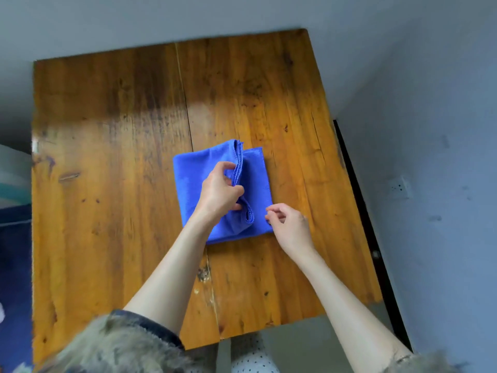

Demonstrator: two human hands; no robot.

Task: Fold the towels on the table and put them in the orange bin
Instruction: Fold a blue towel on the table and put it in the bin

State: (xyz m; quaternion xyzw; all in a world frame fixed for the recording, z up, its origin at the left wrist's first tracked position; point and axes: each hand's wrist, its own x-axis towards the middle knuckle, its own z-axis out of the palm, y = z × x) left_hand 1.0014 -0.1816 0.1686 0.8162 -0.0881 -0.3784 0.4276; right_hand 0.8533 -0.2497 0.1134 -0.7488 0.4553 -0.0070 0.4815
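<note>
— Where is the blue towel (193, 179) lying?
— On the wooden table (107, 157), under the left hand (219, 191), which is pinching its stitched edges and lifting a fold.
— And the right hand (289, 224)?
— It is hovering just beside the towel's near right corner, fingers loosely curled; whether it is gripping cloth, I cannot tell.
</note>
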